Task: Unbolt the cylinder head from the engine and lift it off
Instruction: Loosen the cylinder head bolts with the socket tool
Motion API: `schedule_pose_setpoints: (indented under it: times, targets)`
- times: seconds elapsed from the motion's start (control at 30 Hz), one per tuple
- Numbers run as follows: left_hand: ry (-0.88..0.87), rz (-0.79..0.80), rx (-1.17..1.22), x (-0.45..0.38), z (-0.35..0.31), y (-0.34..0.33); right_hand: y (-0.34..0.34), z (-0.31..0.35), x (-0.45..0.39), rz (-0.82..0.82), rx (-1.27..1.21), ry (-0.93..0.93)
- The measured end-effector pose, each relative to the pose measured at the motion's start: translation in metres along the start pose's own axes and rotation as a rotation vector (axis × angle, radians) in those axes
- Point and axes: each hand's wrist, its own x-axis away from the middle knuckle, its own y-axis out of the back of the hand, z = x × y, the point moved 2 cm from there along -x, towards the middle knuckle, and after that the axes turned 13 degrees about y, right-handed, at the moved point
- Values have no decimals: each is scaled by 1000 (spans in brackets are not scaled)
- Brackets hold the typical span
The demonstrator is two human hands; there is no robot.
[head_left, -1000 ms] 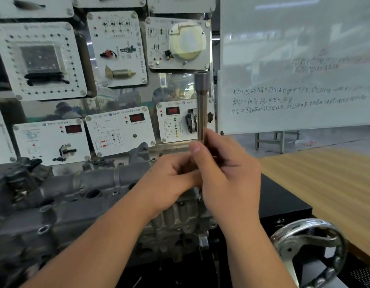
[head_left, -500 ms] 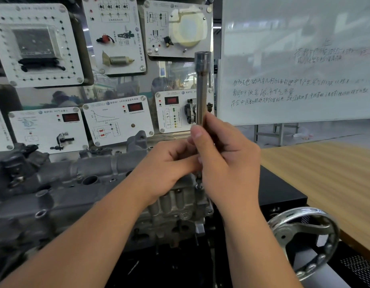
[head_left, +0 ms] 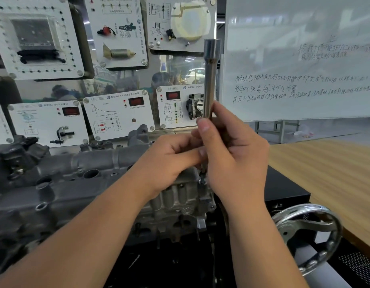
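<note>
Upright, both hands (head_left: 202, 156) grip extension bar (head_left: 210, 80).

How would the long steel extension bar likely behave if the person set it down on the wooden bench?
The extension bar looks like solid polished steel, so probably stiff and heavy for its size. Its round, smooth shaft would likely roll on the wooden bench and might slip in an oily hand.

My right grip (head_left: 234, 154) holds the long socket extension (head_left: 210, 80) upright above the engine's (head_left: 76, 194) right end, and my left grip (head_left: 169, 156) meets it from the left. Instrument panels (head_left: 117, 115) stand behind the engine, a whiteboard (head_left: 300, 59) to their right. The handwheel (head_left: 309, 235) sits at lower right, before the bench (head_left: 325, 173).
</note>
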Motion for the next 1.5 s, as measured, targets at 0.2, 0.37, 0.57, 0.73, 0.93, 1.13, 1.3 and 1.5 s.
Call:
schedule_pose_setpoints:
  times: [0.2, 0.37, 0.57, 0.73, 0.93, 1.13, 1.3, 1.5]
  targets:
    - [2, -1, 10, 1, -3, -1, 2, 0, -2, 50, -17, -30]
    - [6, -68, -56, -2, -1, -1, 2, 3, -1, 27, 91, 19]
    - [20, 52, 21, 0, -2, -1, 0, 4, -1, 50, -18, -57]
    - [4, -13, -33, -3, -2, -1, -2, 1, -1, 65, -32, -73]
    - [3, 1, -10, -2, 1, 0, -1, 1, 2, 27, 35, 1]
    - [-7, 25, 13, -2, 1, 0, -2, 2, 1, 52, -52, -40]
    - [5, -49, -77, -4, 1, 1, -2, 1, 3, -22, 19, -3]
    - [22, 80, 44, -1, 1, 1, -2, 2, 3, 28, 47, -3]
